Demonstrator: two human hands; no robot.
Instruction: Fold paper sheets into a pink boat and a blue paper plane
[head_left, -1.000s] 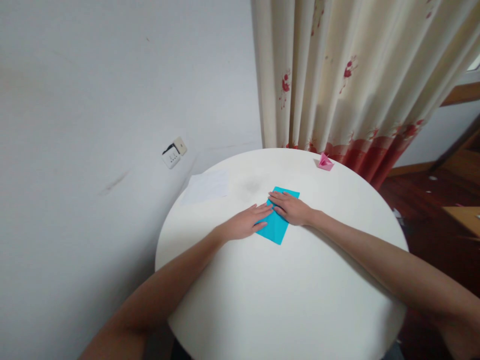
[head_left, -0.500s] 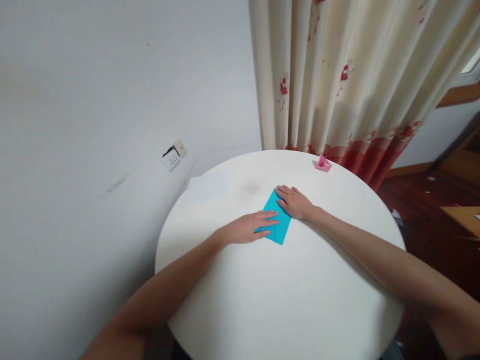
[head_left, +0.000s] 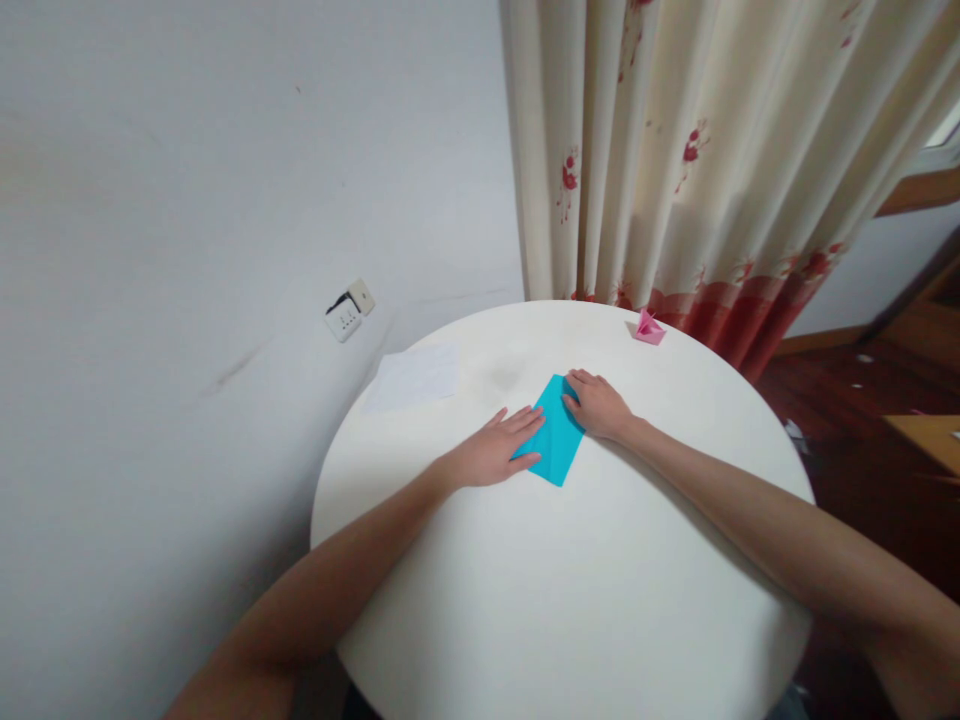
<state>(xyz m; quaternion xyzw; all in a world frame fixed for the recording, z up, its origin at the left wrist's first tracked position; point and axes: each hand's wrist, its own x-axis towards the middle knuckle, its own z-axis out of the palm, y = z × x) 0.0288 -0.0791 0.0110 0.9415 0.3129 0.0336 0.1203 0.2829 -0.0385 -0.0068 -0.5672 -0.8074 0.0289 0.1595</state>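
A blue sheet of folding paper (head_left: 559, 440) lies flat on the round white table (head_left: 555, 590), with a faint crease down it. On its left edge rests my left hand (head_left: 491, 448), fingers spread and the thumb apart. My right hand (head_left: 598, 404) lies over the paper's upper right edge, its fingers stretched out and the thumb on the blue surface. Parts of both side edges are covered by the hands. Neither hand grips the paper.
A pink folded paper figure (head_left: 649, 328) stands near the table's far right edge. Toward the left edge lies a white sheet (head_left: 415, 377). Behind the table are a wall with a socket (head_left: 343, 318) and a long curtain (head_left: 675, 160).
My left hand has drawn back a little to the left, its fingers spreading wider, so more of the blue paper shows. My right hand has shifted slightly to the right.
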